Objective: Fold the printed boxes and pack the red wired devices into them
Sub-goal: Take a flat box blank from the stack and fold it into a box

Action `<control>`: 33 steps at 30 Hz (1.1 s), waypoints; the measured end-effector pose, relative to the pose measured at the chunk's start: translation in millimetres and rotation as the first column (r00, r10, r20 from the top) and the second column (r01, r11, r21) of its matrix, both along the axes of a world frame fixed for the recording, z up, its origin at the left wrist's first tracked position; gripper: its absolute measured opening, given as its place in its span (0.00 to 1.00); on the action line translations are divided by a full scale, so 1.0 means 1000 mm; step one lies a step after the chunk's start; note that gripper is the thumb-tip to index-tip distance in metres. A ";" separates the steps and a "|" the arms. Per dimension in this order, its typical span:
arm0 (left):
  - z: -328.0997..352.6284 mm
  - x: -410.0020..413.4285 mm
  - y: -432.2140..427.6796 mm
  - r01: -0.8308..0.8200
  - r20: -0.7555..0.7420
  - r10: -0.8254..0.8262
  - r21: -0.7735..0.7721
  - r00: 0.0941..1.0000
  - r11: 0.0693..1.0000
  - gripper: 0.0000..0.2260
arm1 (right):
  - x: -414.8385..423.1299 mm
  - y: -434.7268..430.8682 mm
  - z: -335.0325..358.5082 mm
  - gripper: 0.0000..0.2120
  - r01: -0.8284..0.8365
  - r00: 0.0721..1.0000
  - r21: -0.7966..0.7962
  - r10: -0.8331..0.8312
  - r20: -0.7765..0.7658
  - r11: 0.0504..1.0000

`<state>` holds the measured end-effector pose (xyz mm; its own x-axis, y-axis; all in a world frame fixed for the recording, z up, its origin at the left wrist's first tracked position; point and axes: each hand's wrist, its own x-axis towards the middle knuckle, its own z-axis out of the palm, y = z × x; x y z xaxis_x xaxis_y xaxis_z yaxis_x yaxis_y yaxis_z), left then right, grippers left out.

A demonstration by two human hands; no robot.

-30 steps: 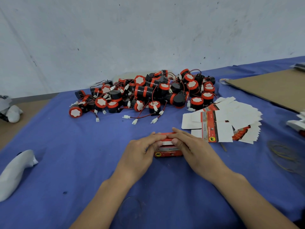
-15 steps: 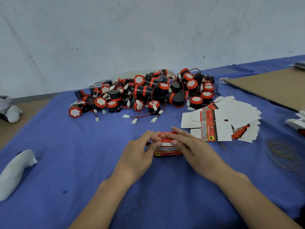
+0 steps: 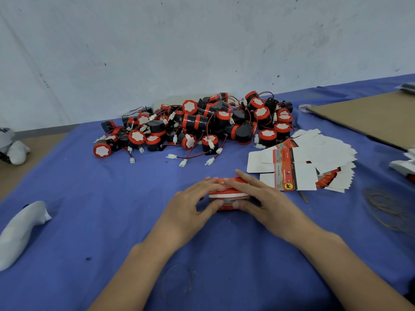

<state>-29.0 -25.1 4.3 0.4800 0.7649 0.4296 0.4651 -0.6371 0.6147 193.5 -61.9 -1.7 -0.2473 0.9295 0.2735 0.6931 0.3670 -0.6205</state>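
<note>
There is only one view, from a camera on the person's head. It looks forward and down over the table [image 3: 67, 221], which has a blue cover, toward its far edge and the pale wall [image 3: 202, 41] behind it. The near edge is close below; the wide lens bends the sides.

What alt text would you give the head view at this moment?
Two bare hands, left hand and right hand, press on a small red printed box on a blue cloth. Behind lies a pile of red wired devices; a fanned stack of flat boxes lies to the right.
</note>
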 end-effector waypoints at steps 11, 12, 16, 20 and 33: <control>0.000 0.002 0.000 -0.036 0.101 0.043 -0.067 0.994 0.997 0.12 | -0.002 0.002 0.001 0.21 0.008 0.999 0.038 -0.010 0.033 0.999; 0.001 0.003 -0.001 -0.040 0.112 0.049 -0.081 0.993 0.996 0.11 | -0.002 0.001 0.002 0.21 0.010 1.000 0.039 -0.011 0.027 0.999; 0.000 0.003 -0.002 -0.055 0.140 0.071 -0.112 0.988 0.992 0.11 | -0.004 0.001 0.003 0.18 0.014 1.000 0.028 -0.014 0.011 1.000; 0.001 0.003 -0.003 -0.061 0.100 0.070 -0.089 0.993 0.994 0.11 | -0.005 0.000 0.003 0.18 0.016 1.000 0.015 -0.016 -0.019 1.000; 0.041 0.056 -0.025 -0.020 0.644 0.181 -0.249 0.744 0.968 0.03 | -0.062 -0.003 0.038 0.08 0.097 0.454 -0.027 -0.068 -0.889 0.995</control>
<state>27.0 -50.3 45.2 0.0542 0.9017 0.4290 -0.0521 -0.4265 0.9030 131.2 -64.5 36.7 0.2206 0.9213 0.3202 -0.1995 0.3640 -0.9098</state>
